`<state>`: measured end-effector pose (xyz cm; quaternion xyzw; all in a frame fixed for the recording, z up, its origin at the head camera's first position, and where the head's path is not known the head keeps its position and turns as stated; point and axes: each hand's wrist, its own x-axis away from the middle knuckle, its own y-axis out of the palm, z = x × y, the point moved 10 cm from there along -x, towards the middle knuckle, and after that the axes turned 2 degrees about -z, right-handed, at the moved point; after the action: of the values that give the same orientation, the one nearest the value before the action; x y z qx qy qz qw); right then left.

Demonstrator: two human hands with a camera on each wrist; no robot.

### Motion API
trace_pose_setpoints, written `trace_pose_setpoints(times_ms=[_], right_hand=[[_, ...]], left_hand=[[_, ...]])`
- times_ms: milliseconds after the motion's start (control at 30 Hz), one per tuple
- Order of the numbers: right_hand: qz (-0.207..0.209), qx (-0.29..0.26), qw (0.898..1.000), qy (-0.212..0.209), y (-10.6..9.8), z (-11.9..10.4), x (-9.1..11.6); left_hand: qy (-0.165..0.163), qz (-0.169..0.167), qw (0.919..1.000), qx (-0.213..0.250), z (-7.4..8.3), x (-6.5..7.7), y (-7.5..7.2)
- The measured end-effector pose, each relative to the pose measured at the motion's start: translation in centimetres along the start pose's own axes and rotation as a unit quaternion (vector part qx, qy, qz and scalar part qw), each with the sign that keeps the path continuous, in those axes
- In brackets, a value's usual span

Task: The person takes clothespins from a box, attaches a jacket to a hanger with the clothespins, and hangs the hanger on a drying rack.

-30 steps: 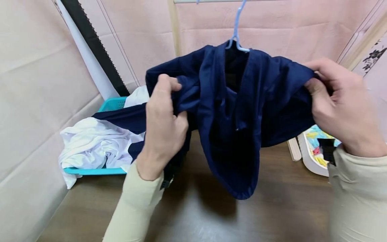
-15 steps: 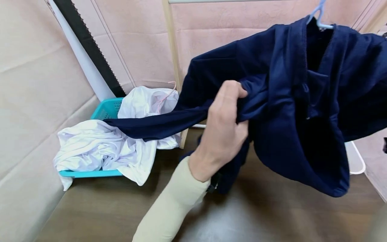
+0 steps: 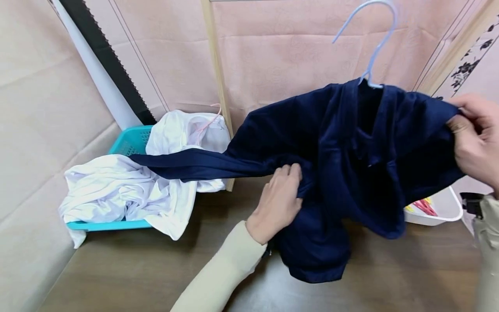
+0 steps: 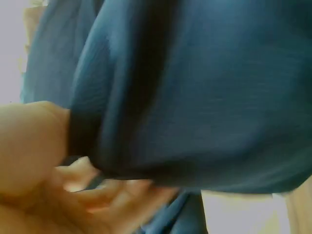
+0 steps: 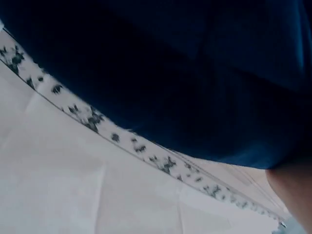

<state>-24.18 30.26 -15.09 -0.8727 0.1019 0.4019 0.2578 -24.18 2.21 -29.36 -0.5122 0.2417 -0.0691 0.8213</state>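
Pink cloth backdrop (image 3: 288, 56) behind, brown tabletop (image 3: 117, 273) below, and between them hangs the navy garment (image 3: 331, 143), spread wide in mid-air on the right half of the head view. Its light blue hanger (image 3: 383, 39) rises from the neck opening, hook curving up against the pink. Look at the right hand (image 3: 477, 138): thumb and fingers pinch the garment's far shoulder side, pulling the cloth out taut. Over on the other side, the left hand (image 3: 277, 201) is at the garment's lower folds, fingers bent into the cloth; the left wrist view, blurred as it is, has the navy fabric caught between thumb and fingers. And there goes a long navy sleeve (image 3: 187, 164), stretching left across the white clothes (image 3: 117, 186) heaped in a teal basket (image 3: 130, 141), where a pink hanger (image 3: 208, 123) pokes out near a wooden post (image 3: 218, 73). Beyond the garment's right edge, a white tub (image 3: 446, 208) shows red and yellow pieces (image 3: 425, 207) inside. Navy cloth fills much of the right wrist view, a floral border (image 5: 92, 119) slanting beneath it.
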Motion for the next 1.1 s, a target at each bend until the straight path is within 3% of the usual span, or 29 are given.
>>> trace_pose_setpoints(times_ms=[67, 167, 233, 367, 433, 500, 567, 667, 733, 800, 933, 1100], right_hand=[[-0.011, 0.041, 0.999, 0.002, 0.7, 0.0, 0.4], [-0.023, 0.104, 0.994, 0.009, 1.9, 0.0, 1.1], [-0.025, 0.130, 0.991, 0.009, 2.6, -0.1, 1.7], [-0.007, 0.133, 0.991, 0.009, 3.6, -0.2, 3.2], [0.006, 0.128, 0.992, 0.013, 4.0, -0.1, 3.8], [0.020, 0.125, 0.992, 0.016, 4.3, 0.0, 4.4], [0.032, 0.116, 0.993, 0.016, 4.6, 0.1, 4.9], [0.038, 0.107, 0.993, 0.018, 4.9, 0.1, 5.2], [0.037, 0.103, 0.994, 0.016, 5.0, 0.1, 5.3], [0.034, 0.103, 0.994, 0.014, 5.0, -0.1, 5.2], [0.035, 0.105, 0.994, 0.010, 4.7, -0.1, 5.0], [0.036, 0.106, 0.994, 0.020, 4.6, 0.7, 4.8]], left_hand=[[-0.027, -0.036, 0.9982, -0.040, -1.7, 0.5, 0.7], [-0.051, -0.049, 0.9955, -0.063, -3.6, 1.6, -0.9], [-0.058, -0.028, 0.9965, -0.053, -4.5, 2.3, -3.4], [-0.068, 0.044, 0.9967, -0.004, -7.5, 3.6, -8.8], [-0.094, 0.075, 0.9928, 0.007, -9.9, 4.2, -10.9], [-0.135, 0.084, 0.9872, 0.000, -12.6, 4.9, -12.3], [-0.185, 0.059, 0.9807, -0.018, -15.3, 5.7, -12.9], [-0.247, -0.016, 0.9682, -0.036, -18.2, 6.7, -12.6], [-0.268, -0.063, 0.9606, -0.038, -19.4, 7.2, -12.1], [-0.275, -0.083, 0.9572, -0.039, -19.9, 7.2, -11.7], [-0.266, -0.054, 0.9608, -0.058, -20.3, 6.5, -11.8], [-0.286, 0.056, 0.9543, -0.066, -20.2, 6.9, -13.7]])
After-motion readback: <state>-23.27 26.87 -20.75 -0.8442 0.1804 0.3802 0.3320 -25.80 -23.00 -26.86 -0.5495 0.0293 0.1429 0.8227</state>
